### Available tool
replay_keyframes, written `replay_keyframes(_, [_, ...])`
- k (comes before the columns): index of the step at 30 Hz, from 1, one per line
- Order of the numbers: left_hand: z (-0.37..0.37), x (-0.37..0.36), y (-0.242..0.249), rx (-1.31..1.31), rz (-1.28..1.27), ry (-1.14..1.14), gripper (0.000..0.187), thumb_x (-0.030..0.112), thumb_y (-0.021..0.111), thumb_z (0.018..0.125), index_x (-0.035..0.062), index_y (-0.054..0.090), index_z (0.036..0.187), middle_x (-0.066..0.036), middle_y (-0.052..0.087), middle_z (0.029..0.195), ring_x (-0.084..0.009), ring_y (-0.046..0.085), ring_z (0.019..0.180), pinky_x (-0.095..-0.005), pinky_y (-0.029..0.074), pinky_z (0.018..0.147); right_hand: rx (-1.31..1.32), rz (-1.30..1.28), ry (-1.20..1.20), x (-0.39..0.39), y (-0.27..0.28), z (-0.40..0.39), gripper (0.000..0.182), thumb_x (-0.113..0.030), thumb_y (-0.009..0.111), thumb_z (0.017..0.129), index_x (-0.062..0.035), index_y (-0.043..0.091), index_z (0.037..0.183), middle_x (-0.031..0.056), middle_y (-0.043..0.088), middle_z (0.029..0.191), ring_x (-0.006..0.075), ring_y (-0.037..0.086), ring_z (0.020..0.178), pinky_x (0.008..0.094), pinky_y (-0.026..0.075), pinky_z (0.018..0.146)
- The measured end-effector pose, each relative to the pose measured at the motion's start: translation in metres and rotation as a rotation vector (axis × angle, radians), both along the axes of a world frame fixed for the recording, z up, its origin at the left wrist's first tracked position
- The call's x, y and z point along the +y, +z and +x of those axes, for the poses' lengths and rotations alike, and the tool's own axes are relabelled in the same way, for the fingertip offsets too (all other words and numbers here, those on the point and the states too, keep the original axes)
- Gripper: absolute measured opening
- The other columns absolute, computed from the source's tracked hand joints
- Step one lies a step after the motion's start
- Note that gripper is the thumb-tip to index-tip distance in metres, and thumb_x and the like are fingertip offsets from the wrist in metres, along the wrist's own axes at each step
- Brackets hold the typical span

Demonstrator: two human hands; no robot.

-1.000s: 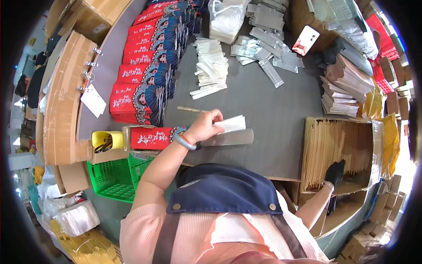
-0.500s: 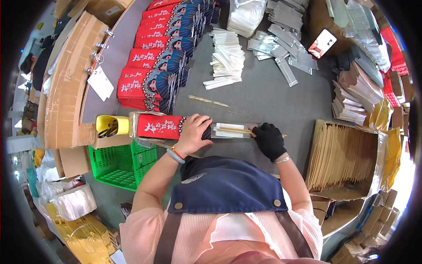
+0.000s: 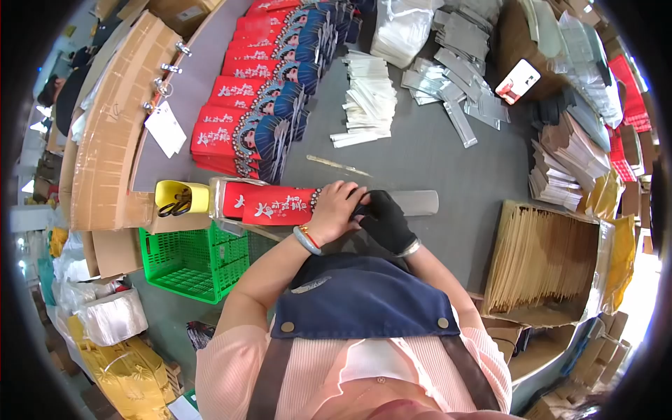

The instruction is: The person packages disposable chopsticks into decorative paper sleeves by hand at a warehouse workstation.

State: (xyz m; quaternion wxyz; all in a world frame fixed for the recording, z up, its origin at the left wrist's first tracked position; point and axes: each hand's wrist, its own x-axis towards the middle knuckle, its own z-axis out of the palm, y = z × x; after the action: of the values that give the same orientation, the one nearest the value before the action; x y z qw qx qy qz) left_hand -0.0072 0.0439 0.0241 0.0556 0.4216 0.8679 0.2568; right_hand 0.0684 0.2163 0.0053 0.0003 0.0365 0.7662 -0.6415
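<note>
The bare left hand (image 3: 337,210) is pressing down on the long red printed paper sleeve (image 3: 274,204) lying at the grey desk (image 3: 420,161) edge, while the black-gloved right hand (image 3: 383,218) is pinching its open end; keeping both aligned seems wise.

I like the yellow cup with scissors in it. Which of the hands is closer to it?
The left hand. It rests on the red sleeve, which stretches toward the yellow cup. The right hand, in a black glove, touches the left from the far side, farther from the cup.
</note>
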Motion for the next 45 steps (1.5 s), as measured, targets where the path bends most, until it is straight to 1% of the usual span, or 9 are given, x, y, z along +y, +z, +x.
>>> replay_keyframes(5, [-0.007, 0.01, 0.021, 0.005, -0.216, -0.238, 0.038, 0.018, 0.08, 0.06, 0.0177, 0.066, 0.096, -0.011, 0.055, 0.109, -0.0336, 0.054, 0.102, -0.0469, 0.046, 0.083, 0.1, 1.043, 0.127, 0.03, 0.041, 0.001, 0.069, -0.044, 0.084, 0.057, -0.0126, 0.06, 0.113, 0.0081, 0.062, 0.109, 0.0299, 0.057, 0.106, 0.0473, 0.04, 0.087])
replay_keyframes(12, [-0.083, -0.024, 0.113, 0.231, 0.051, -0.268, 0.02, 0.004, 0.067, 0.062, 0.0113, 0.066, 0.081, -0.007, 0.054, 0.096, -0.0297, 0.054, 0.092, -0.0405, 0.048, 0.077, 0.033, 0.986, -0.178, 0.082, 0.059, 0.026, 0.057, -0.034, 0.085, 0.058, -0.0112, 0.064, 0.105, 0.0089, 0.063, 0.1, 0.0329, 0.058, 0.099, 0.0463, 0.045, 0.084])
replay_keyframes(16, [-0.132, -0.078, 0.108, 0.631, -0.184, 0.133, 0.04, 0.004, 0.074, 0.066, 0.0121, 0.067, 0.104, -0.014, 0.047, 0.135, -0.0321, 0.049, 0.12, -0.0434, 0.045, 0.1, -0.146, 1.243, -0.24, 0.111, 0.012, 0.043, 0.061, -0.033, 0.086, 0.057, -0.0097, 0.063, 0.109, 0.0107, 0.063, 0.103, 0.0331, 0.058, 0.101, 0.0471, 0.046, 0.088])
replay_keyframes(23, [-0.11, -0.174, 0.149, 0.416, 0.173, 0.508, 0.035, 0.009, 0.076, 0.072, 0.0075, 0.067, 0.105, -0.012, 0.064, 0.109, -0.0303, 0.061, 0.101, -0.04, 0.052, 0.086, -0.169, 1.169, -0.378, 0.101, -0.001, 0.05, 0.074, -0.033, 0.084, 0.06, -0.0041, 0.057, 0.121, 0.0154, 0.058, 0.116, 0.0366, 0.051, 0.111, 0.0499, 0.04, 0.095])
replay_keyframes(29, [-0.145, -0.327, 0.22, 0.898, 0.44, 1.001, 0.023, 0.013, 0.074, 0.078, 0.0054, 0.071, 0.1, -0.012, 0.07, 0.092, -0.0272, 0.067, 0.086, -0.0361, 0.053, 0.081, -0.014, 1.213, -0.393, 0.1, -0.007, 0.054, 0.066, -0.029, 0.079, 0.064, -0.0025, 0.056, 0.12, 0.0162, 0.058, 0.111, 0.0387, 0.052, 0.107, 0.0515, 0.042, 0.09])
replay_keyframes(34, [-0.182, -0.425, 0.287, 0.499, 0.751, 1.419, 0.037, 0.023, 0.073, 0.085, 0.0023, 0.067, 0.115, -0.009, 0.07, 0.102, -0.0169, 0.066, 0.09, -0.0319, 0.052, 0.079, -0.163, 1.332, -0.383, 0.104, -0.013, 0.05, 0.076, -0.035, 0.079, 0.061, -0.0015, 0.053, 0.124, 0.0166, 0.058, 0.111, 0.0379, 0.053, 0.106, 0.0519, 0.044, 0.088])
replay_keyframes(37, [-0.204, -0.452, 0.305, 0.278, 0.8, 1.547, 0.048, 0.029, 0.071, 0.088, 0.0006, 0.061, 0.125, -0.007, 0.067, 0.11, -0.0181, 0.065, 0.092, -0.0298, 0.051, 0.08, 0.255, 1.376, -0.784, 0.09, -0.031, 0.036, 0.043, -0.052, 0.068, 0.079, -0.0109, 0.065, 0.093, 0.0104, 0.062, 0.092, 0.0332, 0.058, 0.095, 0.0509, 0.046, 0.084])
replay_keyframes(38, [-0.213, -0.458, 0.306, 0.247, 0.778, 1.581, 0.052, 0.032, 0.07, 0.088, 0.0001, 0.059, 0.127, -0.008, 0.067, 0.111, -0.019, 0.065, 0.093, -0.0308, 0.052, 0.078, -0.049, 1.419, -0.336, 0.096, 0.003, 0.05, 0.044, -0.052, 0.064, 0.081, -0.0094, 0.065, 0.092, 0.0105, 0.062, 0.093, 0.0328, 0.058, 0.097, 0.0498, 0.046, 0.083])
replay_keyframes(45, [-0.321, -0.55, 0.278, 0.258, 0.311, 1.75, 0.062, 0.057, 0.068, 0.082, 0.0096, 0.066, 0.122, -0.015, 0.065, 0.122, -0.0311, 0.065, 0.106, -0.0423, 0.052, 0.085, -0.206, 1.595, -0.177, 0.085, 0.028, 0.039, 0.041, -0.05, 0.06, 0.085, -0.0101, 0.067, 0.093, 0.0088, 0.062, 0.091, 0.0313, 0.059, 0.096, 0.0486, 0.047, 0.084])
